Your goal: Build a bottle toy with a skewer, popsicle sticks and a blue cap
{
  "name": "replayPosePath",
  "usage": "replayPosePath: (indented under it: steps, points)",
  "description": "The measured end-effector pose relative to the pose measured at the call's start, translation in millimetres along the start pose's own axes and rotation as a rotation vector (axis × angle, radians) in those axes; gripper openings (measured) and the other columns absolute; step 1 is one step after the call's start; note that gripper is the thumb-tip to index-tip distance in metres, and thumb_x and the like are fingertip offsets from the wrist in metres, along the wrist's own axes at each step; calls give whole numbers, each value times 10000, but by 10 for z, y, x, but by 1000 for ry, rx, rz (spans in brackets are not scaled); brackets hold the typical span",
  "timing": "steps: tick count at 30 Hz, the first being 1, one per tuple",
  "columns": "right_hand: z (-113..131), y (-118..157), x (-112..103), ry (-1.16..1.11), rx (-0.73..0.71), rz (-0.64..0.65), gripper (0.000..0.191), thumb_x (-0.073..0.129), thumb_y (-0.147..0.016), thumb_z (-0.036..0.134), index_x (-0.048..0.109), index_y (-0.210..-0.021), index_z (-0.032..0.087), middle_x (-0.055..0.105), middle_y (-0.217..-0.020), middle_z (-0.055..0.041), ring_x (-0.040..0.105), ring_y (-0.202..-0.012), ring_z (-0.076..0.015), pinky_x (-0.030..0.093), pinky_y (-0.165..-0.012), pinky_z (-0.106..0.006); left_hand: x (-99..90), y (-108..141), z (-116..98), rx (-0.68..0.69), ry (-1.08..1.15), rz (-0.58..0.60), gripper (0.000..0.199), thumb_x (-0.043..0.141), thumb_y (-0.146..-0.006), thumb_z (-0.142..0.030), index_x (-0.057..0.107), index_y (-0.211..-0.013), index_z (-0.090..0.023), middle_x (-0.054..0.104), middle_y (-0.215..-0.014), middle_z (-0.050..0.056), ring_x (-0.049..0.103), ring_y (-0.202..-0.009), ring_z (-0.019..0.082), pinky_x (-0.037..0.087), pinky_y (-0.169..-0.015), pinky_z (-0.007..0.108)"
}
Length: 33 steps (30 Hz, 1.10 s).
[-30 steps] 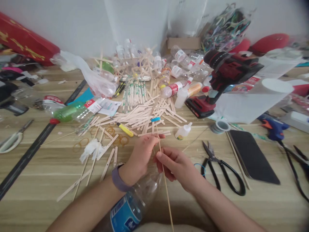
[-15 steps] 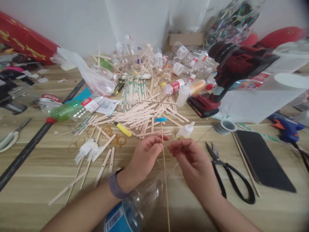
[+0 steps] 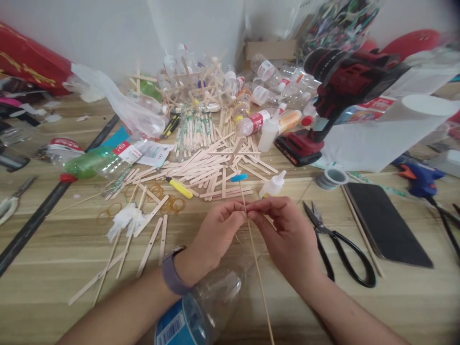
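A thin bamboo skewer (image 3: 259,273) runs lengthwise between my hands, with a blue bottle cap (image 3: 239,178) near its far end. My left hand (image 3: 224,225) is closed, pinching the skewer between thumb and forefinger. Fingertips of my right hand (image 3: 283,230) meet it there, pinched together at the skewer. A fine thread (image 3: 304,191) leads from a grey spool (image 3: 331,178) toward my right hand; its end at the fingertips is too small to see clearly. Under my wrists lies a clear plastic bottle (image 3: 219,292) with a blue label.
Black-handled scissors (image 3: 338,239) and a dark phone (image 3: 386,223) lie on the right, below a red cordless drill (image 3: 341,91). Ahead are a glue bottle (image 3: 273,185), piled craft sticks (image 3: 194,167) and a yellow cutter (image 3: 179,187). Empty bottles (image 3: 266,72) crowd the back.
My right hand has moved left, and its fingertips now meet my left hand's at the skewer. The skewer's near end has swung right.
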State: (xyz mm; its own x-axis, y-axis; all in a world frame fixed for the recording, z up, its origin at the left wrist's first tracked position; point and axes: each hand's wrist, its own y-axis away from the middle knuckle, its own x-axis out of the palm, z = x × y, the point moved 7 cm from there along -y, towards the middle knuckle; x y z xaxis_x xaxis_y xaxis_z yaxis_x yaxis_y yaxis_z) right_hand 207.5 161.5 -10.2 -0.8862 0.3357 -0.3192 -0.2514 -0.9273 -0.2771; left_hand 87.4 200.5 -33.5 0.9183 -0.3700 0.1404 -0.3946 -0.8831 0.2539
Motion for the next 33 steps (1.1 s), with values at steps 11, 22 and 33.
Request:
replayPosePath:
  steps: [11, 22, 33]
  points:
    - [-44, -31, 43, -250, 109, 11, 28, 583, -883, 258, 595, -865, 240, 665, -802, -17, 639, -746, -169, 510, -683, -304, -4, 10, -2, 15, -29, -28, 80, 542, -708, -261, 588, -686, -200, 612, -743, 7, 532, -785, 182, 434, -759, 293]
    - [-75, 93, 333, -296, 307, 428, 356, 519, -910, 512, 619, -860, 174, 535, -524, 32, 471, -427, -101, 367, -421, -213, -266, 83, -254, 252, -181, -295, 88, 512, -771, -195, 583, -719, -202, 642, -1083, 49, 550, -1132, 206, 394, -986, 308]
    - [-10, 152, 271, -71, 40, 331, 197, 472, -961, 291, 622, -877, 197, 382, -505, 94, 373, -376, -72, 298, -381, -189, -253, 55, -269, 299, -264, -276, 98, 502, -780, -207, 595, -751, -198, 630, -946, 48, 572, -970, 214, 432, -891, 339]
